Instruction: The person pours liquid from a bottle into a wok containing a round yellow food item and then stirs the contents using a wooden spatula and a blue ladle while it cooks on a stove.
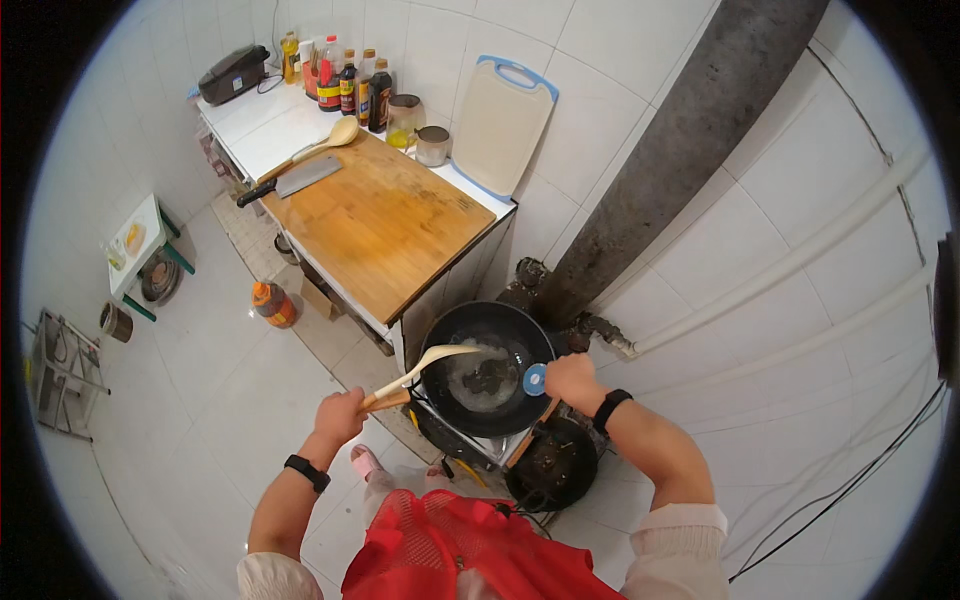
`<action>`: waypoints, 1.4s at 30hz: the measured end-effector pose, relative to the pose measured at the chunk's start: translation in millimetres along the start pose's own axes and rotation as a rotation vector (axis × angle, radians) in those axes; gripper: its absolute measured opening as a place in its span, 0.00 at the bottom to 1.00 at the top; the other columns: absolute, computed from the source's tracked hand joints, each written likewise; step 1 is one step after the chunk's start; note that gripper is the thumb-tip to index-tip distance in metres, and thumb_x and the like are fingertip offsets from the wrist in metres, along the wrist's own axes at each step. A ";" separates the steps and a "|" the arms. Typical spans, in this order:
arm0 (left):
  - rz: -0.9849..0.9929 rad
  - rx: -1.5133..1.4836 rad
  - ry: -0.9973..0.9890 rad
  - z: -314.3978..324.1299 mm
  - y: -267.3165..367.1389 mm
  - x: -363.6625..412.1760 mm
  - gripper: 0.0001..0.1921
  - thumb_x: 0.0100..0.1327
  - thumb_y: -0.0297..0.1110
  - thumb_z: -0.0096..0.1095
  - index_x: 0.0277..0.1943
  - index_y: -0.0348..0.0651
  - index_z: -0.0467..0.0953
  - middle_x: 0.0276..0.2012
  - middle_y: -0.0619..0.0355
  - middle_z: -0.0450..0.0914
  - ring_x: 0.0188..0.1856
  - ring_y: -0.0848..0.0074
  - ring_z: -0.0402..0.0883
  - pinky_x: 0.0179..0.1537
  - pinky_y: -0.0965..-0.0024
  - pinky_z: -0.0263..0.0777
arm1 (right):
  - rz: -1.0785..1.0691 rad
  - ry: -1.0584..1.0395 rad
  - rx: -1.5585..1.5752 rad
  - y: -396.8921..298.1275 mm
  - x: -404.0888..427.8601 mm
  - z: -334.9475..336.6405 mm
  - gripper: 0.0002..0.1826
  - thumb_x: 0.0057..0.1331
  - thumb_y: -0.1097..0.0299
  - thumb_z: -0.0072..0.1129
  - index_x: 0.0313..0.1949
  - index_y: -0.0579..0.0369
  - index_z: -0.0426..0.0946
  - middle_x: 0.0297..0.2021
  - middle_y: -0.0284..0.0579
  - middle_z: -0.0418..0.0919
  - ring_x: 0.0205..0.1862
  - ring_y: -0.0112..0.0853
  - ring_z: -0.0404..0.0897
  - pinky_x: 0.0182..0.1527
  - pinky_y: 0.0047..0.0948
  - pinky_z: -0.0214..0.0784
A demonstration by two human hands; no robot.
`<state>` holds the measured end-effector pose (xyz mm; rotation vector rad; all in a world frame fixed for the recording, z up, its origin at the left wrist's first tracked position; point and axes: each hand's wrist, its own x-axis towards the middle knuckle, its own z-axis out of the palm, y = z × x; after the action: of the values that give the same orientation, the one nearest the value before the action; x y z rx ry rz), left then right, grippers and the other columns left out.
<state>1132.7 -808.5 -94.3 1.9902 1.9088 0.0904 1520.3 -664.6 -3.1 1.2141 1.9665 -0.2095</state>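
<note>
My left hand grips a cream-coloured cooking spatula by its handle end. The wok's wooden handle reaches the same hand; whether my fingers close on it too I cannot tell. Over the black wok extends the spatula's head, above a pale, cloudy film of liquid on the bottom. At the wok's right side my right hand holds a small round blue object with a pale centre, tilted over the rim. My fingers partly hide it, so its kind is unclear.
A wooden cutting board bears a cleaver and a ladle. Behind stand seasoning bottles and jars. A thick grey pipe slants behind the wok; a second dark pan sits low right. An orange-capped bottle stands left.
</note>
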 end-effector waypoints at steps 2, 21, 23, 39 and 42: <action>0.020 -0.010 0.004 1.9 9.0 7.3 0.14 0.50 0.34 0.66 0.35 0.43 0.69 0.27 0.48 0.77 0.33 0.52 0.77 0.35 0.52 0.70 | 0.121 0.177 -0.004 10.1 26.5 22.7 0.12 0.65 0.65 0.47 0.42 0.50 0.80 0.32 0.45 0.81 0.35 0.38 0.81 0.32 0.35 0.72; 0.045 0.002 0.045 4.5 7.5 1.8 0.14 0.50 0.34 0.67 0.35 0.43 0.68 0.26 0.49 0.78 0.32 0.52 0.77 0.34 0.52 0.70 | 0.181 0.627 -0.106 17.4 44.5 44.0 0.08 0.62 0.65 0.54 0.39 0.46 0.80 0.32 0.40 0.75 0.33 0.39 0.78 0.18 0.36 0.63; 0.046 0.001 0.052 4.9 3.9 -0.1 0.14 0.50 0.34 0.67 0.35 0.43 0.68 0.26 0.49 0.78 0.32 0.52 0.77 0.34 0.52 0.70 | 0.211 0.610 -0.092 17.5 40.1 46.7 0.10 0.63 0.64 0.53 0.42 0.45 0.78 0.37 0.42 0.75 0.34 0.39 0.78 0.19 0.37 0.65; 0.021 0.032 0.031 0.5 6.4 -0.6 0.13 0.50 0.34 0.65 0.35 0.44 0.68 0.27 0.51 0.78 0.33 0.55 0.77 0.35 0.54 0.70 | 0.203 0.536 -0.115 -0.7 25.2 48.9 0.11 0.57 0.66 0.56 0.39 0.50 0.82 0.28 0.41 0.76 0.25 0.34 0.76 0.15 0.35 0.61; 0.014 0.028 0.030 -2.1 4.3 -3.0 0.13 0.50 0.34 0.65 0.35 0.44 0.68 0.27 0.51 0.78 0.33 0.55 0.77 0.35 0.54 0.70 | -0.021 0.178 -0.122 -10.8 4.9 30.2 0.05 0.52 0.71 0.57 0.23 0.51 0.82 0.18 0.37 0.78 0.16 0.34 0.75 0.12 0.36 0.61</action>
<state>1135.9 -811.0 -90.4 2.0314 1.9253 0.0991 1526.8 -682.4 -29.5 1.1668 2.1126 0.0087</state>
